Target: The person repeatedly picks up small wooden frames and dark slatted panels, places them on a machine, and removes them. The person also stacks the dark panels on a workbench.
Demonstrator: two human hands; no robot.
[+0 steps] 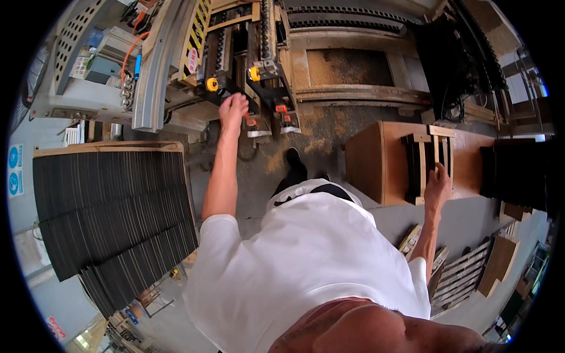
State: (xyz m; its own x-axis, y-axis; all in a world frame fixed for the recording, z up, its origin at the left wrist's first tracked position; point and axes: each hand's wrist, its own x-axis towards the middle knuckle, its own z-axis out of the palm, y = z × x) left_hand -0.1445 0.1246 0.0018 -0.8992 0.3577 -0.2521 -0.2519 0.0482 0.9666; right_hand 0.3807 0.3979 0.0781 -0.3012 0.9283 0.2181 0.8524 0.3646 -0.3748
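Note:
My left hand (233,108) reaches forward to the woodworking machine (235,53), its fingers curled near a yellow knob (212,84) and black clamps; whether it grips anything is unclear. My right hand (438,183) stretches out to the right and holds the near end of a small frame of pale wooden slats (434,154). That frame lies on a stack of black panels (412,167) on a brown wooden table (376,165). My white shirt fills the lower middle of the view.
A wide stack of dark ribbed panels (112,206) on a pallet stands at my left. Sawdust covers the machine bed (347,67) and the floor ahead. More black panels (518,173) sit at the far right, and wooden frames (465,273) lean below the table.

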